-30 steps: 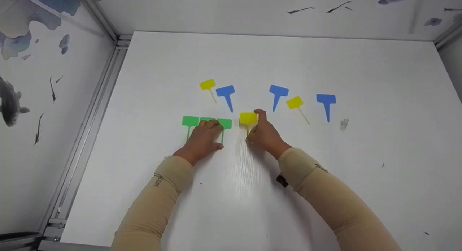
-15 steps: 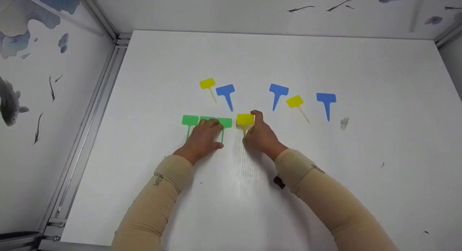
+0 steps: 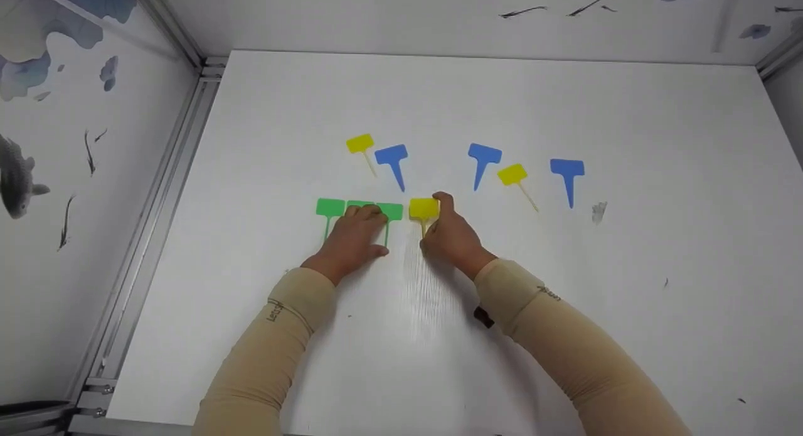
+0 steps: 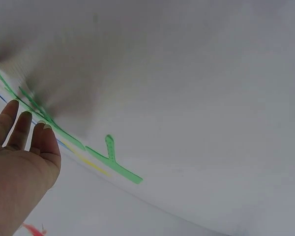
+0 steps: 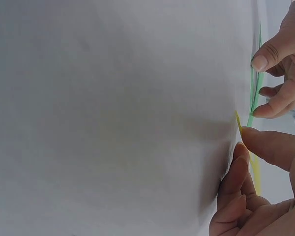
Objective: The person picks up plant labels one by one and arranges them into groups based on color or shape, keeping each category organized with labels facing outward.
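Observation:
In the head view, three green T-shaped plant labels [image 3: 330, 207] lie side by side in a row with their stems toward the person. My left hand [image 3: 350, 241] rests over the row, its fingers on the middle and right labels, covering much of the middle one. Just right of the row, my right hand [image 3: 458, 235] pinches a yellow plant label [image 3: 423, 208] by its stem, the index finger extended at the head's right edge. A small gap separates the yellow head from the rightmost green one. The right wrist view shows the yellow label [image 5: 238, 122] tilted between thumb and fingers.
Farther back on the white table [image 3: 282, 110] lie a yellow label [image 3: 360, 143] beside a blue label [image 3: 392, 155]. To the right are a blue label [image 3: 484, 154], a yellow one [image 3: 513, 174] and another blue one [image 3: 567, 168]. Printed panels border the table's back and left.
My right hand has shifted left with the yellow label, bringing it closer to the green row. The left hand has stayed in place.

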`<action>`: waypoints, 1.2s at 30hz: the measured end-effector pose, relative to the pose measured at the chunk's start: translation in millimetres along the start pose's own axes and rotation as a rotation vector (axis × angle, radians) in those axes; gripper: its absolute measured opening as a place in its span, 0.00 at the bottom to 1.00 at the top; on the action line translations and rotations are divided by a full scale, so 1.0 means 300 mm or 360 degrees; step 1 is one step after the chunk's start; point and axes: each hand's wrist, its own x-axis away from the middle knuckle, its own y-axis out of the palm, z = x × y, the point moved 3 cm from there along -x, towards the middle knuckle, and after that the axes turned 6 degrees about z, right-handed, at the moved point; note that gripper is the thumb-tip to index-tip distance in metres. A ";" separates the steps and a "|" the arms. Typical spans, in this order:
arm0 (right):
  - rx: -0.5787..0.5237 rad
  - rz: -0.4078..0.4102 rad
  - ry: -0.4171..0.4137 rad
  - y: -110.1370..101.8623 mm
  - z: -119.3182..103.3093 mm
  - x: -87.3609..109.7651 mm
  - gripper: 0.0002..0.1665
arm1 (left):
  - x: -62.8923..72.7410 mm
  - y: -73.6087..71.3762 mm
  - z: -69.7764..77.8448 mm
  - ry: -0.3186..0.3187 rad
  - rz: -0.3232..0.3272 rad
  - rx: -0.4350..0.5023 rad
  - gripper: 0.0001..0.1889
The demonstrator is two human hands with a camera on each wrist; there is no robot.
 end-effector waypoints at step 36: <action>0.0050 -0.0023 -0.0121 0.013 -0.008 -0.001 0.48 | 0.005 -0.002 -0.001 -0.0040 0.0013 0.0081 0.32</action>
